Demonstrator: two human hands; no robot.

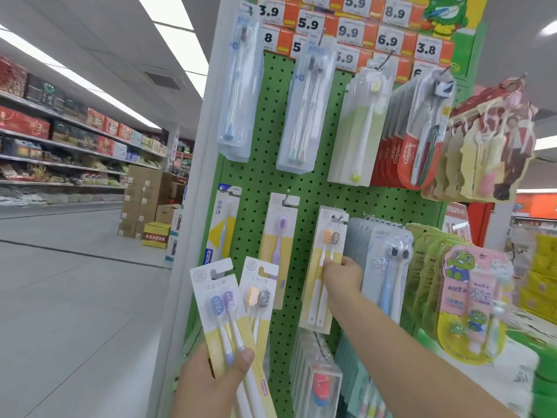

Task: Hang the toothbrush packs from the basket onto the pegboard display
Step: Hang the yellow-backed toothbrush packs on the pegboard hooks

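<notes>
My left hand [211, 378] grips two toothbrush packs fanned out at the lower left: one with blue and purple brush heads [221, 312] and one with orange and grey heads [257, 292]. My right hand [342, 274] reaches to the green pegboard [259, 176] and holds the right edge of a yellow pack with orange and grey heads [324, 267]. That pack hangs from a peg hook [339, 218] in the middle row. The basket is out of view.
Other packs hang on the pegboard: clear ones in the top row, red Colgate packs [404, 158] at the right, a purple brush pack [278, 233], frog-printed children's packs [470, 300]. Price tags [346, 28] line the top. A shop aisle with shelves [60, 140] and stacked cartons [147, 200] lies to the left.
</notes>
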